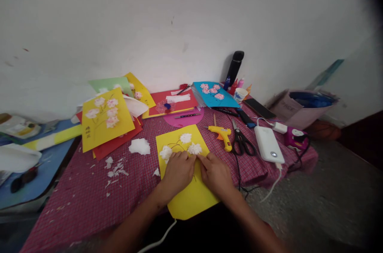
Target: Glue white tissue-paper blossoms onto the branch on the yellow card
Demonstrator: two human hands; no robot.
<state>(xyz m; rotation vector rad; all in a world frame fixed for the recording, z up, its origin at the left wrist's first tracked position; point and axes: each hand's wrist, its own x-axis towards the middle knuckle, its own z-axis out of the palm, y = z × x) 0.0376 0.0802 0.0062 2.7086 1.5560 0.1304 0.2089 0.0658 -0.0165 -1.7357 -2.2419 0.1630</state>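
Both of my hands rest on a yellow paper sheet (191, 199) lying on the table in front of me. My left hand (178, 172) and my right hand (214, 173) meet at their fingertips, pinched together close to a white tissue flower (194, 149). What the fingertips pinch is too small to make out. Two more white tissue flowers (165, 153) sit on the same sheet, joined by thin drawn branches.
The red checked tablecloth (83, 201) carries white tissue scraps (116, 169) and a tissue wad (139, 146). A yellow glue gun (223, 134), black scissors (243, 141), a white power bank (268, 144), finished flower cards (104, 119) and a blue card (214, 94) lie around.
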